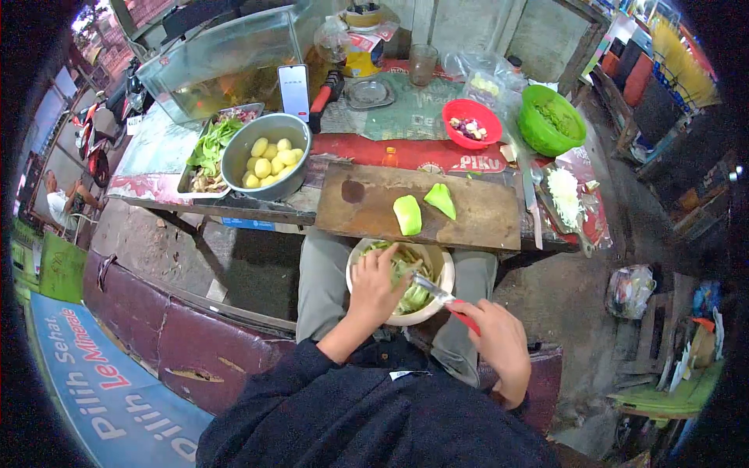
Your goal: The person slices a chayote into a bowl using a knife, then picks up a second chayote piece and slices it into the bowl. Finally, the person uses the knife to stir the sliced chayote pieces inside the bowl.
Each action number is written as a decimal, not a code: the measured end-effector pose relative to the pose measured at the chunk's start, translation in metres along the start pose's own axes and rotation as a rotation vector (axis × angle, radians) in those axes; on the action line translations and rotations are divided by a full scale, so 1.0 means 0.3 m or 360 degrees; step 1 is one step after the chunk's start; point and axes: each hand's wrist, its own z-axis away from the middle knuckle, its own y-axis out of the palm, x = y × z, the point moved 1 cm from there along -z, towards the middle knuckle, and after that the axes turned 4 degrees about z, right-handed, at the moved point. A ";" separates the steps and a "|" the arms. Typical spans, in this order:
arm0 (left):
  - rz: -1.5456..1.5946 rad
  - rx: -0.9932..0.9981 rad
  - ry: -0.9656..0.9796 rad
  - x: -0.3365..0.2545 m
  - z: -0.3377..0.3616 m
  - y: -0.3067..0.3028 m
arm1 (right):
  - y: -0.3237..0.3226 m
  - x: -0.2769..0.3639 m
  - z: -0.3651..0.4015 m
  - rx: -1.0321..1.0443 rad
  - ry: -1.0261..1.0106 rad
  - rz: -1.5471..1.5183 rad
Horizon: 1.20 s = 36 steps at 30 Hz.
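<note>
My right hand (499, 337) is closed round the red handle of a knife (433, 290), whose blade points left over a cream bowl (446, 269) between my knees. Green strips (417, 299) lie in the bowl. Over the bowl's left side is my left hand (377, 285), its fingers bent toward the strips; what they may hold is hidden. Beyond the bowl, two pale green pieces (407, 215) rest on a wooden board (484, 212).
A grey pot (304, 160) of peeled potatoes and a tray (187, 181) of greens stand left. Right are a red bowl (472, 142), a green basket (552, 142), another knife (531, 195) and a board with white shreds (565, 196). A phone (294, 92) stands upright behind the pot.
</note>
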 end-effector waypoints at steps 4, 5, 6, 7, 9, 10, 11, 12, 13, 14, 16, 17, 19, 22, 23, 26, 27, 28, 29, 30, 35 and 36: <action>0.0086 -0.0005 -0.0044 0.045 -0.046 -0.046 | -0.044 -0.042 0.041 -0.0037 0.0088 -0.0075; 0.0092 -0.0052 0.0045 0.038 -0.086 -0.072 | -0.043 -0.051 0.040 -0.0046 0.0133 -0.0101; 0.0098 -0.0102 0.0135 0.038 -0.129 -0.087 | -0.040 -0.056 0.039 -0.0056 0.0177 -0.0127; 0.0079 -0.0159 0.0202 0.049 -0.175 -0.091 | -0.033 -0.059 0.036 -0.0059 0.0176 -0.0125; 0.0078 -0.0129 0.0222 0.052 -0.259 -0.104 | -0.012 -0.067 0.024 -0.0028 0.0210 -0.0185; 0.0079 -0.0093 0.0239 0.052 -0.291 -0.107 | -0.005 -0.064 0.021 -0.0032 0.0211 -0.0183; 0.0030 -0.0031 0.0266 0.087 -0.310 -0.085 | 0.003 -0.057 0.017 -0.0019 0.0207 -0.0225; 0.0032 -0.0036 0.0271 0.097 -0.323 -0.084 | 0.008 -0.052 0.013 -0.0007 0.0203 -0.0268; 0.0096 0.0068 0.0250 0.105 -0.332 -0.080 | 0.011 -0.050 0.012 -0.0012 0.0205 -0.0265; 0.0159 0.0174 0.0229 0.110 -0.339 -0.076 | 0.014 -0.048 0.010 0.0014 0.0192 -0.0282; 0.0154 0.0168 0.0210 0.115 -0.339 -0.070 | 0.023 -0.054 0.011 0.0042 0.0184 -0.0302; 0.0146 0.0162 0.0184 0.117 -0.334 -0.068 | 0.029 -0.062 0.012 0.0045 0.0177 -0.0299; 0.0148 0.0149 0.0181 0.114 -0.326 -0.064 | 0.034 -0.065 0.011 0.0054 0.0170 -0.0297; 0.0161 0.0102 0.0220 0.127 -0.320 -0.047 | 0.031 -0.066 0.002 0.0001 0.0192 -0.0316; 0.0171 0.0070 0.0259 0.132 -0.319 -0.042 | 0.035 -0.068 -0.002 -0.0010 0.0181 -0.0309; 0.0146 0.0095 0.0266 0.126 -0.319 -0.053 | 0.040 -0.065 -0.010 -0.0028 0.0157 -0.0309; 0.0144 0.0095 0.0265 0.127 -0.318 -0.056 | 0.041 -0.062 -0.013 -0.0035 0.0145 -0.0313; 0.0164 0.0100 0.0255 0.127 -0.318 -0.059 | 0.041 -0.061 -0.014 -0.0035 0.0143 -0.0312; 0.0185 0.0105 0.0244 0.127 -0.318 -0.062 | 0.042 -0.059 -0.015 0.0000 0.0140 -0.0304; 0.0184 0.0104 0.0243 0.123 -0.317 -0.066 | 0.042 -0.058 -0.017 0.0034 0.0138 -0.0295; 0.0109 0.0113 0.0196 0.114 -0.310 -0.067 | 0.053 -0.059 -0.018 0.0026 0.0154 -0.0312; 0.0109 0.0113 0.0196 0.112 -0.308 -0.069 | 0.052 -0.059 -0.018 0.0029 0.0166 -0.0330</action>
